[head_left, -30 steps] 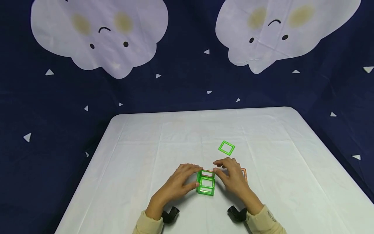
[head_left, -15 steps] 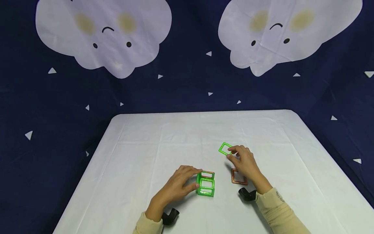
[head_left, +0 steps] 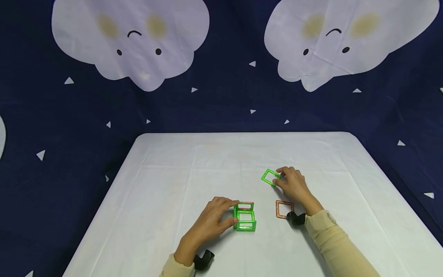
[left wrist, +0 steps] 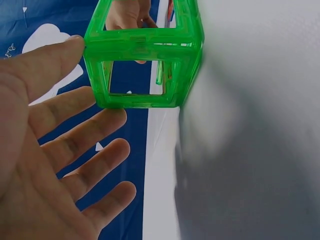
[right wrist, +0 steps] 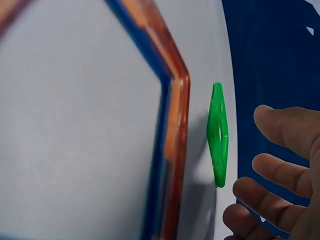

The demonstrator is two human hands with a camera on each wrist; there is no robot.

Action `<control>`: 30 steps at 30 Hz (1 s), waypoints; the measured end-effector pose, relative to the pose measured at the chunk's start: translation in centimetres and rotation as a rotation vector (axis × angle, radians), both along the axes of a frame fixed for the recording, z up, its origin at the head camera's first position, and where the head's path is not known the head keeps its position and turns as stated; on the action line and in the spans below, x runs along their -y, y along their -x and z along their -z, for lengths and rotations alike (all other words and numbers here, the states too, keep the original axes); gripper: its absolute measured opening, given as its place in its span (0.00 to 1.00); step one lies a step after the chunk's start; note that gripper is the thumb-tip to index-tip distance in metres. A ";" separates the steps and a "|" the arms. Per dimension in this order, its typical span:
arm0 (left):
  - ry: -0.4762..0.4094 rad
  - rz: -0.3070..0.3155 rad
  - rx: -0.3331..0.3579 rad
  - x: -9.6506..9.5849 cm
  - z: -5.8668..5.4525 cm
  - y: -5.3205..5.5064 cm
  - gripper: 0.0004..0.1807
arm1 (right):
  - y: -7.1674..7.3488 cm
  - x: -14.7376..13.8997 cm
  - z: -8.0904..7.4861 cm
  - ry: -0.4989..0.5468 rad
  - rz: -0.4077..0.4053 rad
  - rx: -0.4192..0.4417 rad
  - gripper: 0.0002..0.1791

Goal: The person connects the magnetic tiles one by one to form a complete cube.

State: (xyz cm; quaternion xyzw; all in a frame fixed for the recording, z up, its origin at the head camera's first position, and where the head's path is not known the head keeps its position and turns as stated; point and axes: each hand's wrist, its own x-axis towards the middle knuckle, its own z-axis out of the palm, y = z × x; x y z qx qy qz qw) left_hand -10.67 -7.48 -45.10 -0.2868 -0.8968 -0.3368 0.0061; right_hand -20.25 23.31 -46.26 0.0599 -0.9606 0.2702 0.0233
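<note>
Green open-frame magnetic tiles form a small box [head_left: 246,229] near the table's middle, with a reddish edge at its far side. My left hand [head_left: 209,221] touches its left side with the thumb and index finger, the other fingers spread, as the left wrist view shows on the box's frame [left wrist: 137,45]. Farther back, a loose green square tile [head_left: 265,174] lies flat. My right hand [head_left: 294,184] hovers at its right edge; in the right wrist view a gap shows between the fingers and the tile [right wrist: 216,130]. An orange square tile [head_left: 277,209] lies below my right forearm.
A white cloth covers the table [head_left: 173,184]. Behind it hangs a dark blue curtain [head_left: 221,107] with clouds. Black wrist-camera mounts [head_left: 204,261] sit under both wrists. The orange tile [right wrist: 175,125] looms close in the right wrist view.
My right hand has left the green box and moved back and right to the loose green tile, uncovering the orange tile. My left hand stays at the box.
</note>
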 end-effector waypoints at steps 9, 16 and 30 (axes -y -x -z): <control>0.021 -0.051 -0.032 -0.3 -0.2 -0.6 0.25 | 0.9 -0.4 0.3 -0.027 -0.004 0.031 0.27; 0.029 -0.098 -0.056 -0.6 -0.1 -1.2 0.26 | 1.3 -0.5 0.5 -0.046 -0.014 0.006 0.26; 0.010 -0.147 -0.104 -0.9 0.2 -1.5 0.26 | 1.3 -0.4 0.4 -0.106 -0.013 0.017 0.23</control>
